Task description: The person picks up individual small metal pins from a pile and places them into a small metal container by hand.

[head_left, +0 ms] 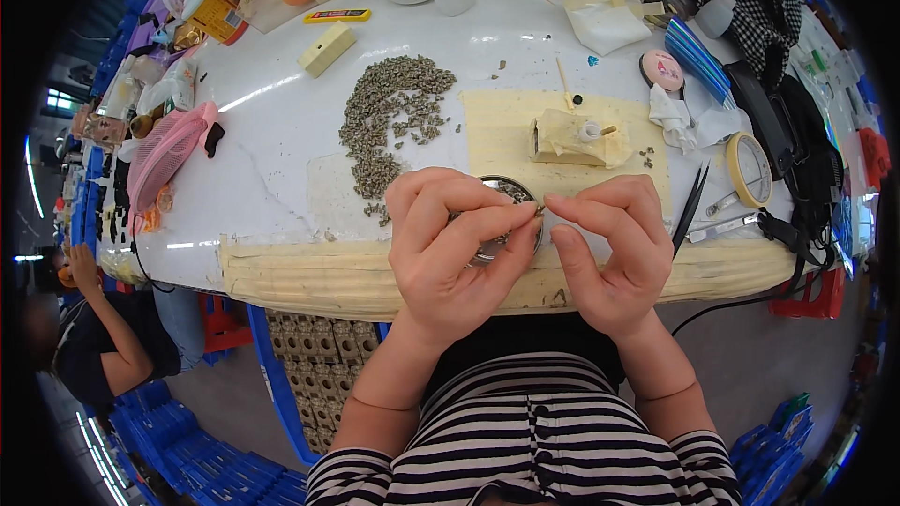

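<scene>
My left hand (452, 248) is closed, thumb and index finger pinching a tiny metal part (539, 210) too small to name more exactly. Facing it, my right hand (614, 253) has its thumb and index finger apart, and the index fingertip is very near that part; whether it touches cannot be made out. Under the fingers sits a round dish (538, 240) with small grey metal parts in it, largely hidden by my left hand. Beyond my left hand, a big heap of similar small metal parts (389, 112) lies spread on the white table (272, 159).
A tape-wrapped block (579, 139) stands on a cream sheet (492, 122). To the right lie black tweezers (692, 206), a tape roll (750, 171) and a cutter knife (722, 228). A blue crate (272, 384) of metal pieces stands below the table. A co-worker (117, 337) sits at left.
</scene>
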